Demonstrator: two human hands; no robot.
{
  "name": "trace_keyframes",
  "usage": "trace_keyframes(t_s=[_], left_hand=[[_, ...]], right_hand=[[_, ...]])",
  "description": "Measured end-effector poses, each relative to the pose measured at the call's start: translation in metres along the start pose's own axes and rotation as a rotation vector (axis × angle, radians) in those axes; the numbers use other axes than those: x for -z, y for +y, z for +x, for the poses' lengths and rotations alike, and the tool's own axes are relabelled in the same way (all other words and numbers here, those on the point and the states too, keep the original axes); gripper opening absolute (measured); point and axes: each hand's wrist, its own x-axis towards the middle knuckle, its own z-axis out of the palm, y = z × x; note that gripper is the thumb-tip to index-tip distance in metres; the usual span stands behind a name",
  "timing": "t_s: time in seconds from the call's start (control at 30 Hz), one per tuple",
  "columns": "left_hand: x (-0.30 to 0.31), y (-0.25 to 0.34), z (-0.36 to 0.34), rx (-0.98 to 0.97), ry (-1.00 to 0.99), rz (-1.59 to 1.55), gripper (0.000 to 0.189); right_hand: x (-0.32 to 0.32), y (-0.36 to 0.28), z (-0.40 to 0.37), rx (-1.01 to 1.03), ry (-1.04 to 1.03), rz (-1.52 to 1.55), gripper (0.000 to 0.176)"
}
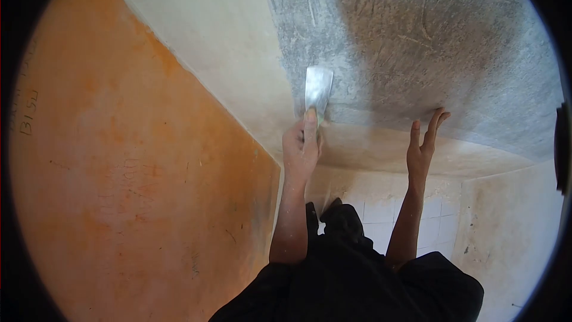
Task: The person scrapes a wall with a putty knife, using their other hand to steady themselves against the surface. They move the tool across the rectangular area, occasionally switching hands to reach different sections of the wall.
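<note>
Hands raised overhead and well apart, both at the ceiling.

- Far left: orange wall [131,161], with faint scrawled writing near its left edge. It meets the ceiling along a slanted line.
- Next to it: cream coat [220,30], a smooth pale band of ceiling running from the wall line toward the middle.
- Left hand [301,152]: clenched around the handle of the putty knife [317,88], one finger laid up along the handle toward the blade. The blade points away from the wrist. Its long axis is near upright in view, leaning slightly right at the tip. The blade lies against the ceiling right at the border where the cream coat stops.
- Grey patch [429,30]: bare, scratched ceiling lying right of and beyond the blade tip. The uncoated area is thus forward and to the right of the knife.
- Right hand [422,149]: empty, fingers spread, fingertips pressed to the ceiling at the lower edge of the grey patch. It is clear of the knife.
- Between the forearms, lower down: tiled wall [381,211], white.

Judgement: the left hand is the nearer one to the coat's edge, and the right hand appears only to brace.
</note>
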Motion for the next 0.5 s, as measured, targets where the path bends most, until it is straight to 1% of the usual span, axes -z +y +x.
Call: trace_keyframes(t_s=[0.03, 0.1, 0.13, 0.2, 0.23, 0.3, 0.33, 0.4, 0.43, 0.5], left_hand=[[0.005, -0.001, 0.003, 0.002, 0.002, 0.002, 0.051], [0.011, -0.008, 0.008, -0.066, 0.006, 0.058, 0.045], [0.010, -0.014, 0.004, -0.075, 0.011, 0.054, 0.045], [0.013, -0.020, -0.010, 0.057, -0.131, -0.166, 0.039], [0.014, -0.020, -0.010, 0.062, -0.135, -0.159, 0.039], [0.017, -0.019, -0.014, 0.202, -0.214, -0.333, 0.036], [0.019, -0.021, -0.013, 0.215, -0.215, -0.334, 0.036], [0.022, -0.021, -0.003, 0.069, -0.187, -0.162, 0.035], [0.019, -0.021, -0.006, 0.065, -0.193, -0.161, 0.035], [0.012, -0.021, -0.016, 0.104, -0.065, -0.164, 0.036]], right_hand=[[0.000, -0.001, 0.000, -0.003, -0.001, 0.000, 0.070], [0.004, 0.000, 0.000, 0.000, 0.001, -0.003, 0.070], [0.005, 0.003, 0.001, 0.007, -0.005, 0.001, 0.070], [0.001, 0.004, 0.002, 0.000, 0.001, 0.018, 0.070], [0.003, 0.004, 0.001, 0.007, -0.008, 0.023, 0.070], [0.005, 0.005, 0.000, 0.006, -0.020, 0.018, 0.070], [0.005, 0.004, -0.001, -0.007, -0.026, 0.018, 0.071], [0.006, 0.005, -0.002, -0.021, -0.025, 0.021, 0.071], [0.007, 0.006, -0.002, -0.021, -0.041, 0.026, 0.071], [0.008, 0.007, 0.003, -0.019, -0.050, 0.034, 0.072]])
